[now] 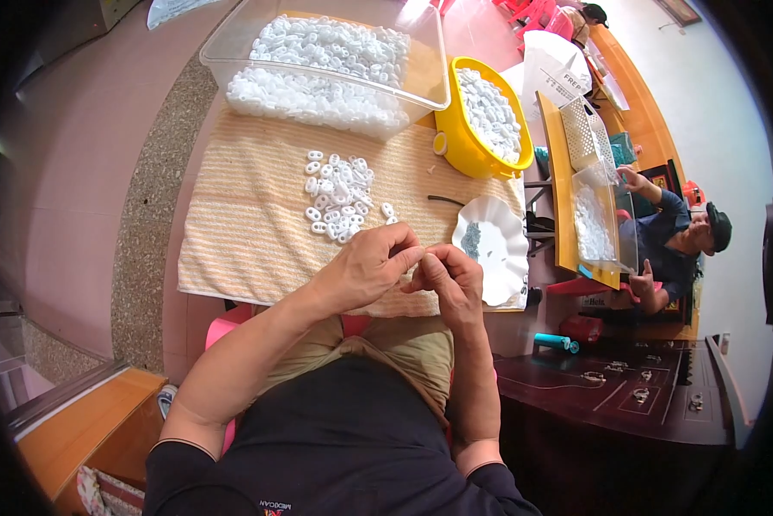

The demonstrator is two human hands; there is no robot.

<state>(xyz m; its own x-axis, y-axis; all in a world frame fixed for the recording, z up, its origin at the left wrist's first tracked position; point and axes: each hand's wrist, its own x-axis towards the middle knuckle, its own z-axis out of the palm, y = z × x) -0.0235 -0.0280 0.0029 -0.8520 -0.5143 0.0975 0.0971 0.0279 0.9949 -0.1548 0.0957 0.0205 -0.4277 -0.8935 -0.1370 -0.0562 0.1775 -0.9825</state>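
Above the near edge of a striped towel (249, 189), my left hand (365, 271) and my right hand (455, 284) meet fingertip to fingertip. Both are closed in a pinch; whatever sits between the fingers is too small and covered to make out. Just beyond my left hand lies a loose pile of small white oval plastic pieces with two holes (342, 196). A couple more pieces (388, 210) rest apart from it. To the right of my right hand is a white wavy-edged dish (505, 258) holding tiny dark grey bits (472, 239). A thin dark stick (445, 199) lies beside the dish.
A clear plastic bin (318, 67) of white pieces stands at the far side, with a yellow tub (481, 163) of them to its right. Further right, a person (670, 236) sits at another table (565, 198) with a bin. Dark carved furniture (610, 387) stands near right.
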